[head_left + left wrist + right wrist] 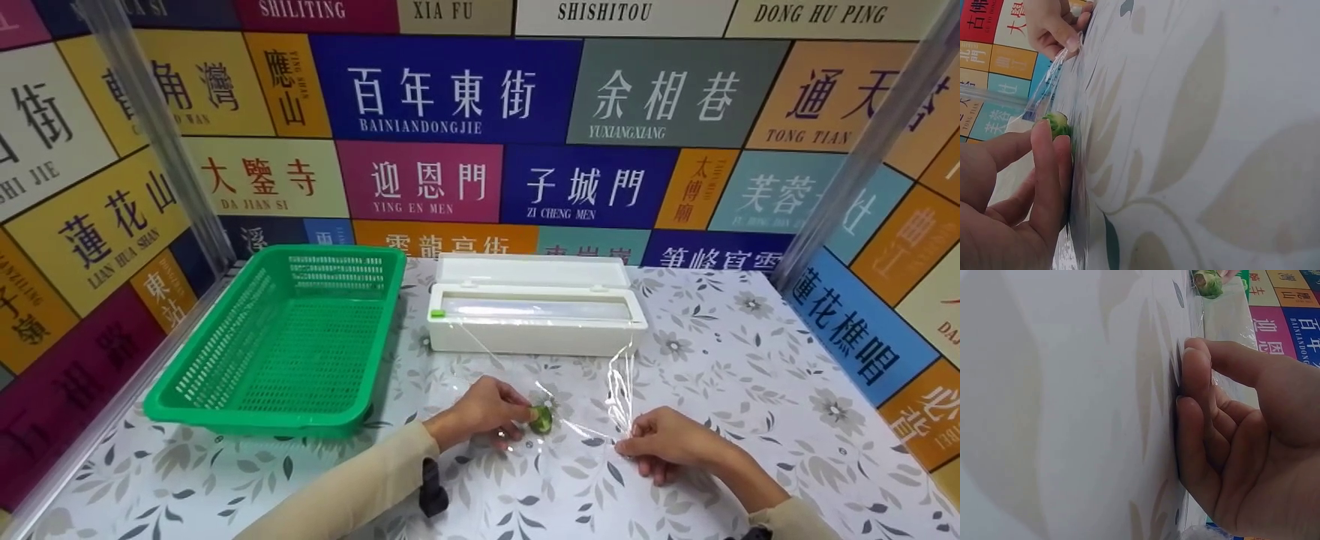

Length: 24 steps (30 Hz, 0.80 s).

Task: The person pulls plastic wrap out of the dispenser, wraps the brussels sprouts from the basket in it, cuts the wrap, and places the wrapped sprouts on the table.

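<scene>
Between thumb and fingers, my left hand (486,409) holds a small green Brussels sprout (541,421) by its side. Its pale cut end shows in the left wrist view, where the sprout (1059,125) is just above the tabletop. My right hand (671,442) pinches the gathered corner of a clear sheet of cling film (619,382). This film stretches over the table from a white dispenser box (536,339), whose lid stands raised at the back. In the right wrist view the right hand's curled fingers (1196,377) are low against the tablecloth.
A green plastic basket (365,390) with perforated walls sits to the left of the dispenser box. A floral cloth (720,337) covers the table. Behind it rises a wall (450,90) of coloured signs, with clear upright posts at both sides.
</scene>
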Tool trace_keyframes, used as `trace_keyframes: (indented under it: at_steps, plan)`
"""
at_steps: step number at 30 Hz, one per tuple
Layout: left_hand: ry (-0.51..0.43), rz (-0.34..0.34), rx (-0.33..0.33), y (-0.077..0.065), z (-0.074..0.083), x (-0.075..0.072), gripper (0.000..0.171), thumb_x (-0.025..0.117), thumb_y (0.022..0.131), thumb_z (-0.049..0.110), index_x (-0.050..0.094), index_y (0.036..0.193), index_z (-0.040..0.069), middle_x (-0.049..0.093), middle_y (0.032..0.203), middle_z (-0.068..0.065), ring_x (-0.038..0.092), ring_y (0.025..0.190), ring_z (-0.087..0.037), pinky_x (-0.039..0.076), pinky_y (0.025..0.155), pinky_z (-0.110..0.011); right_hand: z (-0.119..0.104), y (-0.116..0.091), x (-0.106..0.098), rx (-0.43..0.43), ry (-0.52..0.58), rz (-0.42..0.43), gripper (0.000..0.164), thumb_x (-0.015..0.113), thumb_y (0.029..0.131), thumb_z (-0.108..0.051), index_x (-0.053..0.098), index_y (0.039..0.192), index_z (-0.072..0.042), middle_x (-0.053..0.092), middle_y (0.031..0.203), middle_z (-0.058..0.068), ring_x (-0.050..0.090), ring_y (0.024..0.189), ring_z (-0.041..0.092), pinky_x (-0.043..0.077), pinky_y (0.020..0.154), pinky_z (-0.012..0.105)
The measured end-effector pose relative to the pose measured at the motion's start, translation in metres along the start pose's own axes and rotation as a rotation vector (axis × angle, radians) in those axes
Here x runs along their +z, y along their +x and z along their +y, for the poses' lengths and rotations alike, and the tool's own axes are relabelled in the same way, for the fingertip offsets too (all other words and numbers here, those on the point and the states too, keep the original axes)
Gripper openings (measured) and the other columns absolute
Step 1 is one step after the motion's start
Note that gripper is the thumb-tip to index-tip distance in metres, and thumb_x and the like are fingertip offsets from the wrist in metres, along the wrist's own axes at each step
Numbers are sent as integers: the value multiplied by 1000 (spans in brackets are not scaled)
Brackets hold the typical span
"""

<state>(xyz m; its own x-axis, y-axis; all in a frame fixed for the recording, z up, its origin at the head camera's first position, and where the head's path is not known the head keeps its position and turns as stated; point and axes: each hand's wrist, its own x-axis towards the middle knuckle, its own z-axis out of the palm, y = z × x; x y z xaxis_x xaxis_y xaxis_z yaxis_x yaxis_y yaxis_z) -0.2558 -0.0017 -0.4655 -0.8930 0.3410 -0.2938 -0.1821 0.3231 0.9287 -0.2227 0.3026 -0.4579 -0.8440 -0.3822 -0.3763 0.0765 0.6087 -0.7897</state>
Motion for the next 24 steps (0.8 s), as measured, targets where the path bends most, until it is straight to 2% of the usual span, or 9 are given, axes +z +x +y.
trace_keyframes:
  at_steps: [3,7,13,16,20,24]
  plan:
    - [0,2,9,-3,0,-4,14,77,86,10,72,97,3,74,79,-14,63,53,-11,51,41,-22,-1,0,0,16,14,-8,32,71,92,-32,58,78,-7,64,59,-4,59,44,5,50,45,20]
    - [56,24,54,-9,-1,-13,11,78,86,11,72,94,5,73,78,-12,62,54,-10,53,43,-22,-4,1,0,46,30,-15,31,71,93,-34,57,79,-10,65,62,-3,59,46,6,50,46,20]
    - [222,64,222,-24,-9,-31,10,77,82,3,74,90,0,72,79,-7,59,58,-8,55,49,-23,-11,-6,-6,33,41,-7,29,68,95,-32,62,91,-4,67,66,0,62,51,9,51,49,22]
    - [321,94,303,-32,-14,-43,11,78,81,3,74,90,-2,74,83,-9,60,65,-7,53,55,-20,-14,-11,-10,5,-13,61,30,69,94,-31,64,98,-2,68,67,0,62,52,10,51,49,24]
    - [433,126,360,-42,-21,-57,13,80,79,3,75,90,-1,74,84,-11,61,72,-9,50,62,-18,-18,-14,-10,-16,-95,172,30,72,91,-28,65,103,-1,68,72,1,62,57,13,50,50,28]
    - [529,152,394,-48,-27,-67,18,82,75,4,77,92,0,72,85,-10,62,77,-14,51,66,-21,-20,-14,-5,-64,-178,302,28,76,87,-23,66,102,-3,69,83,3,62,64,13,50,52,26]
